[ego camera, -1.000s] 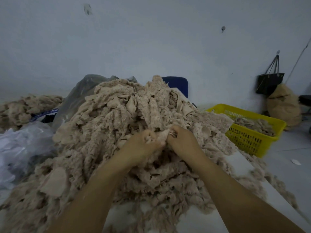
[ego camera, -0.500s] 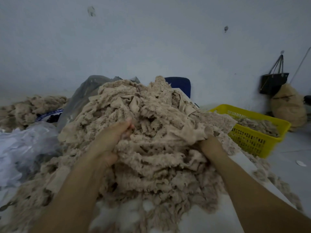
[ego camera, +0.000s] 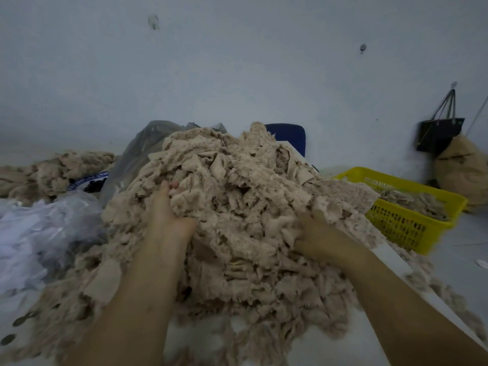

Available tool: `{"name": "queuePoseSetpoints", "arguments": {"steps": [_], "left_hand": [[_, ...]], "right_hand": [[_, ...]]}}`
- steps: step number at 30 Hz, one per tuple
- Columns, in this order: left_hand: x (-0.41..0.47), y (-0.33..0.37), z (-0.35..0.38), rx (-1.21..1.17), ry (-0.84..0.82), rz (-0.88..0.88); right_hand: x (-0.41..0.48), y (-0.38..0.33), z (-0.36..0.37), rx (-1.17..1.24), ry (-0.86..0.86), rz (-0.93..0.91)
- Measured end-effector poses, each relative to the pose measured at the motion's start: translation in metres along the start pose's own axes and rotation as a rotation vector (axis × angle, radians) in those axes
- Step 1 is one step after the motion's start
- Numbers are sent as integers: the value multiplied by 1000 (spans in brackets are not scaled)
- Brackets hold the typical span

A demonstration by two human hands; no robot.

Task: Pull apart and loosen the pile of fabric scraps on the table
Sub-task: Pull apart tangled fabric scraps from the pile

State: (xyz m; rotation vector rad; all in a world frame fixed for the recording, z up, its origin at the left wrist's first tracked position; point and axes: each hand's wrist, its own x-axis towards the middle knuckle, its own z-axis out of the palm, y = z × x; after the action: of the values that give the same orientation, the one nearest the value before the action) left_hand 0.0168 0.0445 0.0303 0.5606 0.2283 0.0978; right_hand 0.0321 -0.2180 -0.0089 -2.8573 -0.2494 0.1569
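Observation:
A tall pile of beige fabric scraps (ego camera: pixel 245 207) covers the middle of the white table (ego camera: pixel 343 347). My left hand (ego camera: pixel 169 215) lies against the pile's left flank, fingers pointing up and sunk into the scraps, thumb pressed into the clump. My right hand (ego camera: pixel 317 239) is dug into the pile's right side lower down, its fingers buried under a fold of cloth and hidden. A thick clump of scraps bulges between the two hands.
A yellow plastic basket (ego camera: pixel 412 231) holding more scraps stands right of the table. Clear plastic bags (ego camera: pixel 34 233) lie at the left, with another scrap heap (ego camera: pixel 52 170) behind. A blue chair back (ego camera: pixel 287 136) shows beyond the pile. A black bag (ego camera: pixel 438 133) hangs on the wall.
My hands were together pinching scraps at the pile's middle. They have spread apart to the left and right sides and dug in, and the clump between them has bulged up and loosened.

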Motion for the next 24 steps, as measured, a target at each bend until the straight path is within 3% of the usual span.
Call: {"name": "queuePoseSetpoints", "arguments": {"steps": [3,5,7,8,10,11,13,15,18,20,22,24], "left_hand": [[-4,-1,12,-1,7,18],[-3,2,14,-4,-10,34],[-4,2,12,84,-57,100],[-3,1,11,250,-34,178],[-11,-6,12,902,-54,354],[-16,-14,12,1232,-153,369],[-21,-34,12,1602,-366,274],[-23,-43,15,1587,-446,215],[-18,-39,14,1358,-468,129],[-17,-25,14,1039,-425,-15],[-17,-9,17,533,-398,-288],[-16,4,20,349,-308,-204]], "right_hand": [[-18,-28,-13,26,74,-225],[-27,-38,-5,103,-132,-326],[-35,-40,6,52,-203,-314],[-33,-39,9,47,-118,-286],[-27,-36,5,145,132,-222],[-24,-38,1,242,208,-217],[-21,-44,-6,337,329,-317],[-21,-47,-5,280,367,-377],[-16,-36,9,118,367,-315],[-13,-17,22,81,374,-212],[-12,7,39,129,330,-44],[-12,23,51,119,305,37]]}}
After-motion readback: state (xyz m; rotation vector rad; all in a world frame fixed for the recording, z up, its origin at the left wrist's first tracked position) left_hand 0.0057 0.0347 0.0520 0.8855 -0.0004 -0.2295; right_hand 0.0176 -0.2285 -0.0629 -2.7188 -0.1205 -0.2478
